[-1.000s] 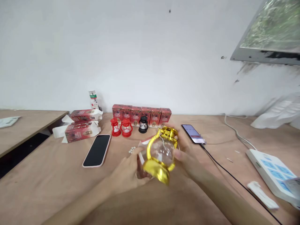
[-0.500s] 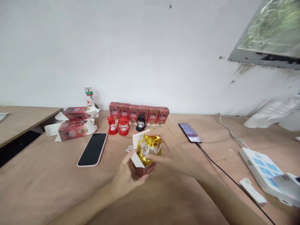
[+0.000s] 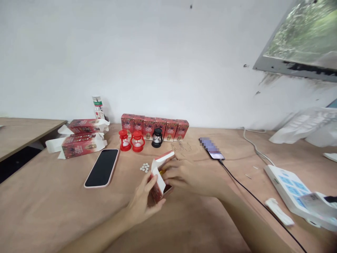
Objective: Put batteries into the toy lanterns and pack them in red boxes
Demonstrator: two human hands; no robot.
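My left hand [image 3: 140, 198] is closed around a small red printed carton [image 3: 156, 192], which tilts with its white flaps raised. At the carton's mouth, the bent fingers of my right hand [image 3: 188, 175] grip a gold toy lantern [image 3: 161, 172]. Only a sliver of gold shows; fingers and carton hide the rest. Beyond the hands stand two red lanterns, a left one [image 3: 124, 141] and a right one [image 3: 137, 141], beside a black lantern [image 3: 157, 138]. Several small white discs [image 3: 144, 167] lie just left of the carton.
A row of red boxes [image 3: 149, 127] lines the wall side. Opened cartons [image 3: 81, 144] lie at left, before a bottle [image 3: 98, 107]. A phone [image 3: 102, 168] lies left; another phone [image 3: 212, 149], cabled, lies right. A power strip [image 3: 286, 188] and thin wire pieces [image 3: 181, 147] are on the table.
The gold lantern has gone down into the carton and is now mostly hidden. My right hand has shifted onto the carton's mouth. The view has moved slightly.
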